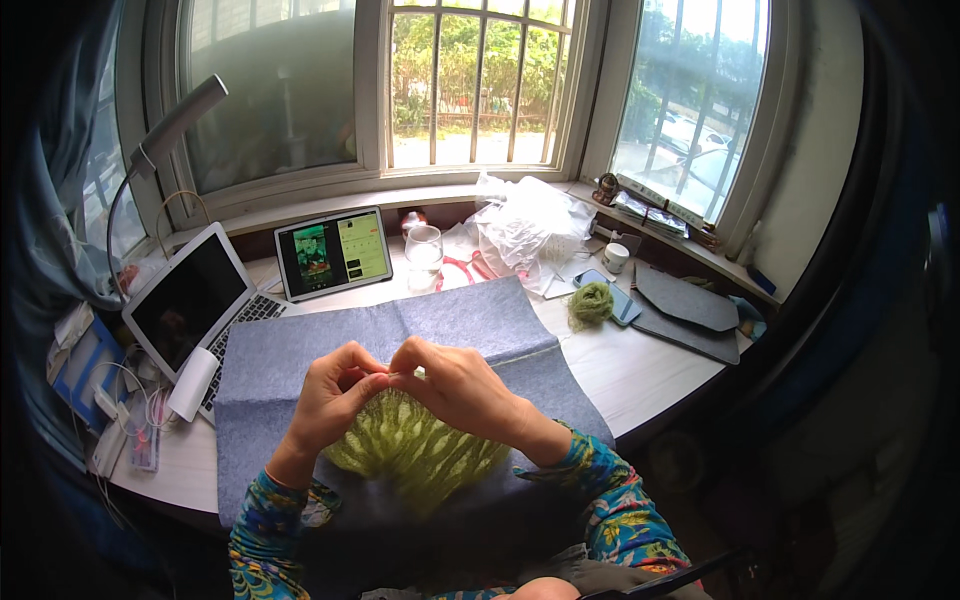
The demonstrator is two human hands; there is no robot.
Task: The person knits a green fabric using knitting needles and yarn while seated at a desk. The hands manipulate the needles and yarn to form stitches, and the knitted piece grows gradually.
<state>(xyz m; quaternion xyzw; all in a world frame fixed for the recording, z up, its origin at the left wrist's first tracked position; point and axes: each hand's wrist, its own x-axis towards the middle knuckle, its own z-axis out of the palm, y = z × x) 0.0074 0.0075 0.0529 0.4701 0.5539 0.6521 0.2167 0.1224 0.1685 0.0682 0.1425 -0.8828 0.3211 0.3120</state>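
Observation:
A piece of airy, openwork green knitting (420, 442) hangs in gathered folds below my hands, over the grey-blue felt mat (285, 360). My left hand (334, 397) pinches its upper edge between thumb and forefinger. Tip to tip with it, my right hand (450, 386) grips the same edge. Something thin and pale shows between the fingertips; it may be a knitting needle, but the fingers hide most of it. A ball of matching green yarn (591, 302) rests against a light-blue phone (619, 300) to the right, beyond the mat.
At left stand an open laptop (195, 300), a lit tablet (334, 251) and a desk lamp (180, 124), with cables nearby. A drinking glass (424, 255) and crumpled plastic bags (529, 221) sit at the back. A small white jar (615, 259) and grey felt pouch (690, 315) lie right.

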